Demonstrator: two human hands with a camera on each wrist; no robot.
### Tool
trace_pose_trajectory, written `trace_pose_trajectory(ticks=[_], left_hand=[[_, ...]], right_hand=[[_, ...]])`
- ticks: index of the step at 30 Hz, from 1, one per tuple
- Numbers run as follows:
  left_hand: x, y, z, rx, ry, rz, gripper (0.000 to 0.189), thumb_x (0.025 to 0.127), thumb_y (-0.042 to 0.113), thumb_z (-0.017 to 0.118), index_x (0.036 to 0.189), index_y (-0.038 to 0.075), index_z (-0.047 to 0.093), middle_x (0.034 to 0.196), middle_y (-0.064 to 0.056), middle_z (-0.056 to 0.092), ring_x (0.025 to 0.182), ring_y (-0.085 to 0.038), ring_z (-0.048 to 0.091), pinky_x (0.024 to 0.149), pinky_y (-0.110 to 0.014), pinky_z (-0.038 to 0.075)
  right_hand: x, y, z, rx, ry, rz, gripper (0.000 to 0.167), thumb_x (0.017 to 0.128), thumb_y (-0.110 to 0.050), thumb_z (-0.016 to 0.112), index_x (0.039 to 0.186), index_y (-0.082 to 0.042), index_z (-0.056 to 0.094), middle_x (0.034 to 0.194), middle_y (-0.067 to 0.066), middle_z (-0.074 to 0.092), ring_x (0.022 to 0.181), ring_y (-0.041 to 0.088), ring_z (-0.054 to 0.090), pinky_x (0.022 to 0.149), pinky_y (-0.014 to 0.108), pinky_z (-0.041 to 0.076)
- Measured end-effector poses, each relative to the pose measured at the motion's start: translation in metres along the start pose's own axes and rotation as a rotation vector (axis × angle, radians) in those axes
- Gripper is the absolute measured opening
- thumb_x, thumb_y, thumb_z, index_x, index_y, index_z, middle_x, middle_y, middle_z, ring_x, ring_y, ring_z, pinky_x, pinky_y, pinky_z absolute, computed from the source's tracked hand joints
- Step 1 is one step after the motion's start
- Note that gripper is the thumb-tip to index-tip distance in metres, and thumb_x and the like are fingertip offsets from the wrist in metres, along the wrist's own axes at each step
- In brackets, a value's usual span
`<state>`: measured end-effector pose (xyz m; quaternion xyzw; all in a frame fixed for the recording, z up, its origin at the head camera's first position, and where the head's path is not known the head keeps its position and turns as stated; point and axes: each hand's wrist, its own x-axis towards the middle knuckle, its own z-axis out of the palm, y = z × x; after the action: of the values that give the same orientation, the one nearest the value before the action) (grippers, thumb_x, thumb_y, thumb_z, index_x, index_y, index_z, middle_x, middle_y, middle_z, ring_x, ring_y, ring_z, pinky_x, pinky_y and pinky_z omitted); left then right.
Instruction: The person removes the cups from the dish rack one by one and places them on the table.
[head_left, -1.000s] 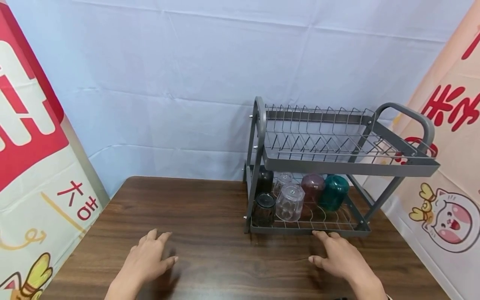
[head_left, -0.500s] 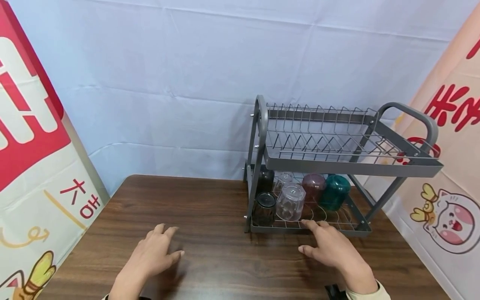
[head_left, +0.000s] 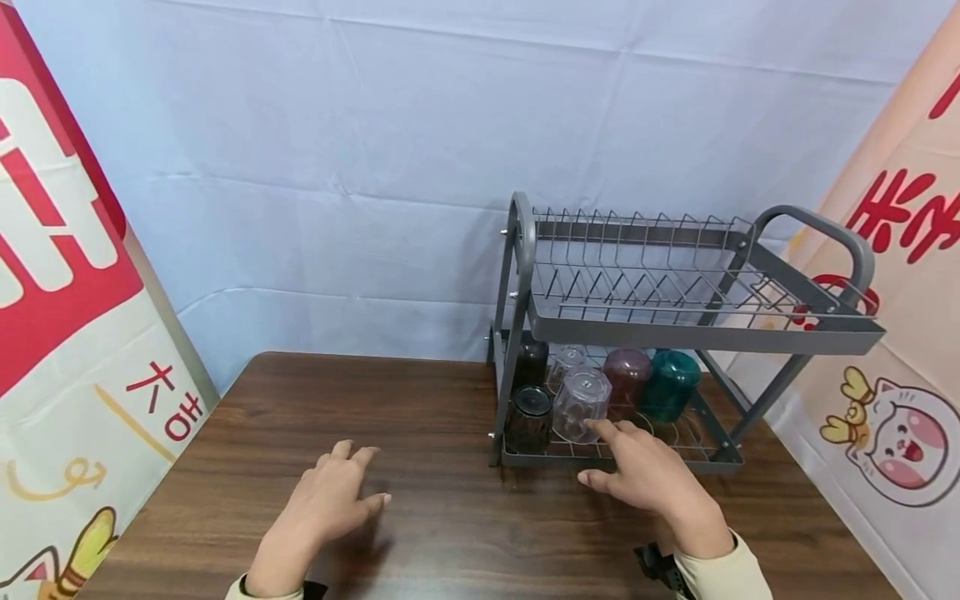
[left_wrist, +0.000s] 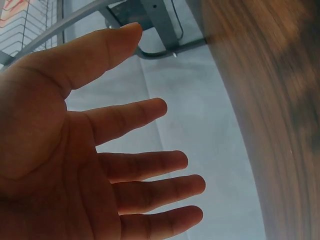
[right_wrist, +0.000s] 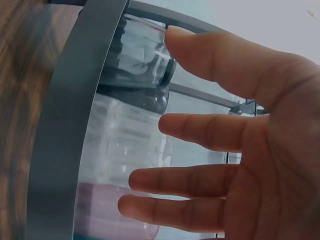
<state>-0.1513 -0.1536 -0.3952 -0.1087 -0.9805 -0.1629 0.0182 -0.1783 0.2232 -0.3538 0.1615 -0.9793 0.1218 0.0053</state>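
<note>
My left hand hovers over the wooden table with fingers spread, holding nothing; its bare palm faces the camera in the left wrist view. My right hand reaches toward the front of the dish rack, fingers extended, and its fingertips overlap the base of a clear upside-down glass in the head view. Left of that glass stands a dark grey glass. Behind them are a black cup and a smaller clear glass. A purple glass and a teal glass stand to the right.
The rack's upper wire tier overhangs the glasses, and a grey rim runs along the lower tier's front. A brown wooden table lies under everything. Pale cloth hangs behind, with printed banners at both sides.
My right hand has moved left along the rack's front, toward the clear glass. My left hand has shifted right and slightly forward. The glasses and rack stay in place.
</note>
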Motion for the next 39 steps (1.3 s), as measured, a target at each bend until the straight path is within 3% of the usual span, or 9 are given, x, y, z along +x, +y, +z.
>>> trace_pose_trajectory(ticks=[9,16,23,32,39], left_hand=[[0.013,0.013,0.005,0.028,0.005,0.049,0.06,0.077,0.037,0.074,0.124,0.005,0.056,0.117,-0.02,0.054,0.1,-0.04,0.054,0.076,-0.056,0.043],[0.019,0.019,0.011,0.014,0.012,0.068,0.058,0.077,0.038,0.074,0.123,0.006,0.058,0.117,-0.02,0.054,0.1,-0.039,0.054,0.077,-0.055,0.042],[0.024,0.026,0.013,0.023,0.057,0.093,0.058,0.075,0.037,0.075,0.121,0.006,0.059,0.112,-0.017,0.055,0.097,-0.037,0.055,0.075,-0.052,0.043],[0.033,0.034,0.018,0.04,0.088,0.146,0.056,0.076,0.037,0.074,0.119,0.006,0.06,0.111,-0.017,0.055,0.096,-0.036,0.055,0.074,-0.05,0.044],[0.037,0.04,0.025,0.027,0.061,0.164,0.056,0.077,0.038,0.073,0.121,0.006,0.059,0.114,-0.016,0.054,0.099,-0.036,0.054,0.077,-0.05,0.043]], right_hand=[[0.014,-0.011,-0.001,-0.007,0.032,-0.045,0.07,0.072,-0.04,0.077,0.129,-0.008,0.054,0.111,0.017,0.058,0.094,0.031,0.059,0.073,0.05,0.048],[0.022,-0.019,-0.002,0.011,0.048,-0.085,0.068,0.075,-0.039,0.076,0.131,-0.008,0.052,0.118,0.017,0.056,0.101,0.032,0.057,0.078,0.05,0.046],[0.031,-0.023,0.001,0.056,0.03,-0.073,0.069,0.076,-0.039,0.075,0.133,-0.009,0.05,0.124,0.018,0.053,0.107,0.034,0.054,0.083,0.051,0.044],[0.038,-0.029,0.003,0.056,0.071,-0.111,0.07,0.078,-0.037,0.074,0.135,-0.009,0.047,0.125,0.018,0.051,0.104,0.032,0.056,0.079,0.05,0.046],[0.045,-0.033,0.005,0.054,0.097,-0.119,0.07,0.078,-0.036,0.074,0.137,-0.01,0.045,0.128,0.019,0.048,0.106,0.033,0.054,0.078,0.051,0.046]])
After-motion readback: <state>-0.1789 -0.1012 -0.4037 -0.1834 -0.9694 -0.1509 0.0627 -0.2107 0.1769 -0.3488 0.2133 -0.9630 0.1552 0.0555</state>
